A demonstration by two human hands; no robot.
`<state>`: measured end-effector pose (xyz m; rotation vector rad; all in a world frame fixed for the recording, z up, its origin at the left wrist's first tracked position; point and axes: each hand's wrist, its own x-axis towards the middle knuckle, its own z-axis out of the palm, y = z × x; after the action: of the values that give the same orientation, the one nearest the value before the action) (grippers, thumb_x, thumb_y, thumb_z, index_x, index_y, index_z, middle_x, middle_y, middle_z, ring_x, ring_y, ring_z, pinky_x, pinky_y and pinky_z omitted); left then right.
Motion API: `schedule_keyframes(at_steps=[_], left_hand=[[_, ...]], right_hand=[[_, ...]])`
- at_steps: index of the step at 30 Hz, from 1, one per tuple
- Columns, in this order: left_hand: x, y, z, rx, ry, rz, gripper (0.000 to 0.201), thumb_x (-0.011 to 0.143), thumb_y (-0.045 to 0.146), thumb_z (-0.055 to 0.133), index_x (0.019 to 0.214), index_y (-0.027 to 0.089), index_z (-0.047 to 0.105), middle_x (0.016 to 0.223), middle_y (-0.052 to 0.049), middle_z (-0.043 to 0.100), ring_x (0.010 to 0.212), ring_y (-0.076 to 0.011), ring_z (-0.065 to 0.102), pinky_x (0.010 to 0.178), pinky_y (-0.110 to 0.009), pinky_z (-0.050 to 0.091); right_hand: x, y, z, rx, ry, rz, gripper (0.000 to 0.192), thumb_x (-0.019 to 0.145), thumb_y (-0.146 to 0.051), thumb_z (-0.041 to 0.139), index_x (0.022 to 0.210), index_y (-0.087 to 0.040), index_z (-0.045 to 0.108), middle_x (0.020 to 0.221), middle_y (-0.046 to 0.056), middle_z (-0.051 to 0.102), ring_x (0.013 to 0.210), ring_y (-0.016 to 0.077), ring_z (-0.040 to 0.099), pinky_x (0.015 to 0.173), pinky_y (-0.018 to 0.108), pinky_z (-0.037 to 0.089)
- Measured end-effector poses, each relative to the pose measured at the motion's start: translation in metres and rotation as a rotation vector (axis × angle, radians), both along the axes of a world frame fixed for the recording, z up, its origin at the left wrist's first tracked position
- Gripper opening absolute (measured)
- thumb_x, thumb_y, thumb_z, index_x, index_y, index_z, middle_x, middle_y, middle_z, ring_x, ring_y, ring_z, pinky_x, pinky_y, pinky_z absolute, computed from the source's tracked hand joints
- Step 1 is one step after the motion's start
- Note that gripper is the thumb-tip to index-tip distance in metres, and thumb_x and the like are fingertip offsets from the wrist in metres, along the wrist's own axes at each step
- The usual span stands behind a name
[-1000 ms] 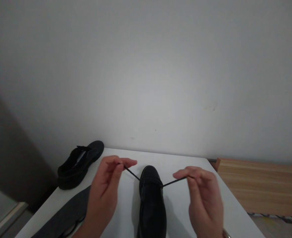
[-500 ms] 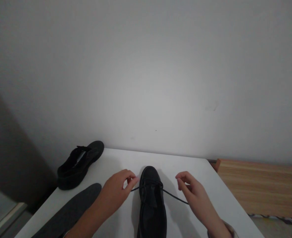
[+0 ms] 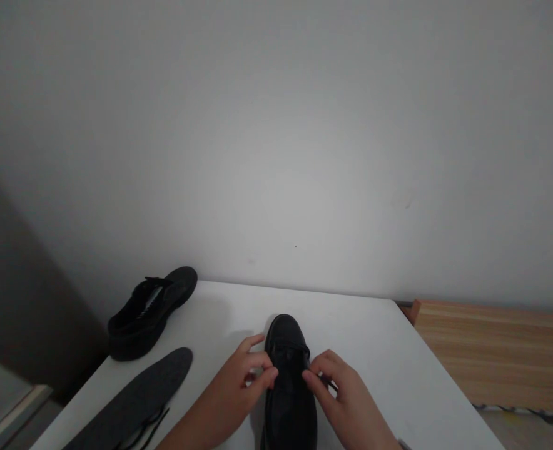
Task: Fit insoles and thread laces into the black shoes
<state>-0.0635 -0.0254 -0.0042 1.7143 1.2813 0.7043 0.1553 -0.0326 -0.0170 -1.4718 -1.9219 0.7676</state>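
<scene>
A black shoe (image 3: 289, 409) rests on the white table, toe toward the wall, its opening toward me. At its left edge, my left hand (image 3: 248, 384) is closed in a thumb-and-index pinch, with the other fingers partly raised. Whatever lies in that pinch is hidden or too small to make out. My right hand (image 3: 335, 390) is closed at the shoe's right edge, thumb and index together by the lacing. A dark shoelace (image 3: 329, 382) shows between its fingers.
A second black shoe (image 3: 152, 312) stands at the table's back left. In front of it lies a dark grey insole (image 3: 140, 394), with a black lace (image 3: 151, 428) across its near part. The white table (image 3: 389, 350) meets the wall; a wooden board (image 3: 497, 356) is to the right.
Both hands have moved inward and toward me, from apart on either side to the shoe's edges. The lace stretched out to the right is now mostly hidden. A lace now shows over the insole.
</scene>
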Motion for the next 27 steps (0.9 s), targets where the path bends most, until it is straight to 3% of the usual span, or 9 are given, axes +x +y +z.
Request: schedule_keyframes(at_steps=[3,6,9,15,20,22,25,27], left_hand=[[0.005,-0.002,-0.006,-0.089,-0.062,-0.046,0.027,0.087,0.039,0.055,0.072,0.021,0.068,0.147,-0.011,0.054,0.15,-0.033,0.025,0.101,-0.042,0.045],[0.009,-0.003,-0.001,-0.123,-0.103,-0.083,0.029,0.086,0.043,0.057,0.07,0.021,0.069,0.135,-0.012,0.065,0.151,-0.0343,0.023,0.116,-0.049,0.026],[0.009,-0.004,0.005,-0.133,-0.148,-0.128,0.029,0.085,0.045,0.059,0.071,0.022,0.071,0.127,-0.011,0.07,0.152,-0.0336,0.017,0.119,-0.051,0.02],[0.006,-0.009,0.007,-0.184,-0.241,-0.141,0.029,0.081,0.046,0.067,0.071,0.02,0.075,0.151,-0.012,0.05,0.154,-0.0344,0.008,0.118,-0.055,0.017],[-0.001,-0.008,0.005,-0.19,-0.322,-0.204,0.034,0.08,0.051,0.069,0.071,0.019,0.077,0.15,-0.014,0.05,0.154,-0.0328,0.003,0.117,-0.056,0.02],[-0.003,-0.007,0.004,-0.199,-0.329,-0.213,0.036,0.08,0.052,0.069,0.073,0.018,0.077,0.155,-0.014,0.044,0.154,-0.0343,0.004,0.116,-0.056,0.023],[-0.002,-0.008,0.005,-0.173,-0.236,-0.207,0.029,0.082,0.044,0.068,0.074,0.018,0.077,0.162,-0.011,0.032,0.153,-0.0353,0.011,0.114,-0.054,0.031],[0.001,-0.011,0.007,-0.098,-0.09,-0.189,0.019,0.084,0.032,0.066,0.075,0.02,0.077,0.162,-0.01,0.032,0.152,-0.034,0.018,0.115,-0.051,0.031]], right_hand=[[-0.003,-0.007,-0.001,-0.042,0.041,-0.002,0.029,0.094,-0.038,0.053,0.076,-0.022,0.068,0.106,0.009,0.065,0.107,0.0245,0.062,0.094,0.034,0.045],[-0.002,-0.013,0.001,-0.116,0.074,0.032,0.033,0.094,-0.043,0.055,0.076,-0.022,0.074,0.12,0.012,0.066,0.127,0.0284,0.055,0.104,0.038,0.041],[0.002,-0.017,0.003,-0.187,0.101,0.082,0.038,0.091,-0.051,0.058,0.075,-0.021,0.076,0.133,0.014,0.064,0.134,0.0325,0.05,0.108,0.043,0.039],[0.011,-0.022,0.0,-0.254,0.219,0.122,0.041,0.085,-0.059,0.063,0.074,-0.022,0.077,0.139,0.011,0.062,0.143,0.0339,0.04,0.112,0.047,0.035],[0.018,-0.022,0.002,-0.31,0.281,0.088,0.043,0.082,-0.062,0.066,0.07,-0.022,0.075,0.146,0.012,0.056,0.144,0.0355,0.038,0.112,0.051,0.034],[0.019,-0.02,0.005,-0.299,0.322,0.11,0.043,0.084,-0.061,0.065,0.071,-0.022,0.074,0.145,0.012,0.056,0.142,0.0337,0.041,0.112,0.05,0.034],[0.017,-0.014,0.01,-0.273,0.349,0.095,0.045,0.086,-0.063,0.061,0.07,-0.022,0.07,0.148,0.011,0.052,0.134,0.032,0.05,0.111,0.048,0.037],[0.012,-0.01,0.013,-0.264,0.316,0.053,0.048,0.086,-0.065,0.058,0.068,-0.022,0.068,0.149,0.012,0.05,0.131,0.0329,0.052,0.11,0.049,0.037]])
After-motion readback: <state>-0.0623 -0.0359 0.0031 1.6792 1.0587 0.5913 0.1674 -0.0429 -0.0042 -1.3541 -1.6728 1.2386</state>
